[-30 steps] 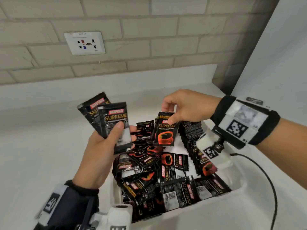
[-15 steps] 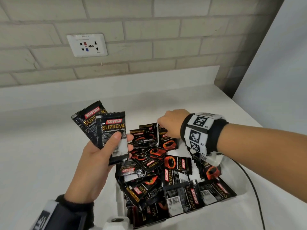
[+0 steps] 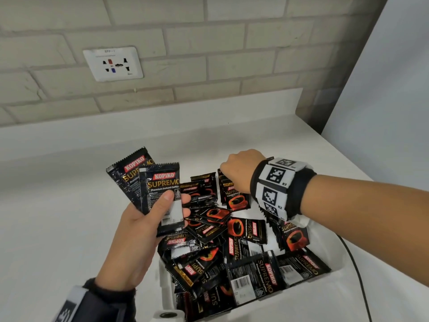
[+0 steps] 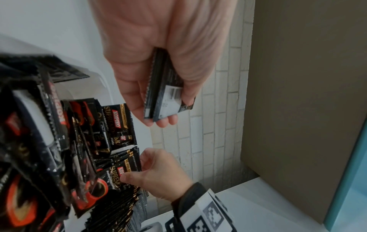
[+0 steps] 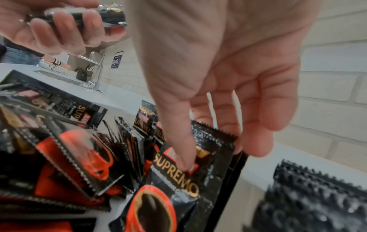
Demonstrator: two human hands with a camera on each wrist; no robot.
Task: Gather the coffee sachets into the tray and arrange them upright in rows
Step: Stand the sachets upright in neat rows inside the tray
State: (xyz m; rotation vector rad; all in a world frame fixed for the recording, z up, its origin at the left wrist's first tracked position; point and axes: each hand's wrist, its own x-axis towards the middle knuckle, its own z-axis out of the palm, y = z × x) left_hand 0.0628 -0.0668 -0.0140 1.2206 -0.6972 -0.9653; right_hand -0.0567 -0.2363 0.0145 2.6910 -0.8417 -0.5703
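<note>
Held sachets point(image 3: 160, 194): two black glossy packets with serrated ends, a red "KOPIKO" band and gold "SUPREMO" lettering, are fanning upward out of the left hand point(image 3: 137, 231); the front one is showing a white barcode panel under the thumb.
Left hand: fingers are curling behind the pair and the thumb is pressing on the front, clamping both above the tray's left side.
Loose sachets point(image 3: 234, 249): just right of and below the left hand, a jumble of the same packets is lying flat and crisscrossed, some showing a red cup with dark coffee, some showing barcodes.
Tray point(image 3: 334, 289): a white, low-walled box is holding the jumble; its near right wall is showing bare.
Row point(image 5: 309, 200): beside the right hand point(image 3: 241, 173), a tight rank of packets is standing on edge along the tray's right side, serrated tops up.
Front sachet point(image 5: 178, 188): it is standing upright at the far end of the tray, directly under the right hand, cup side facing the wrist camera.
Right hand: the thumb is pressing its front and the fingers are reaching behind its top edge, pinching it.
Counter point(image 3: 58, 217): a plain white surface is spreading left of the left hand and beyond both hands.
Cable point(image 3: 357, 275): a black lead is trailing over the counter beneath the right forearm.
Wall point(image 3: 232, 54): pale brick is rising past the hands, carrying a white socket point(image 3: 113, 63) up to the left.
Faucet point(image 5: 97, 73): in the right wrist view, a metal tap is standing far beyond the left hand.
</note>
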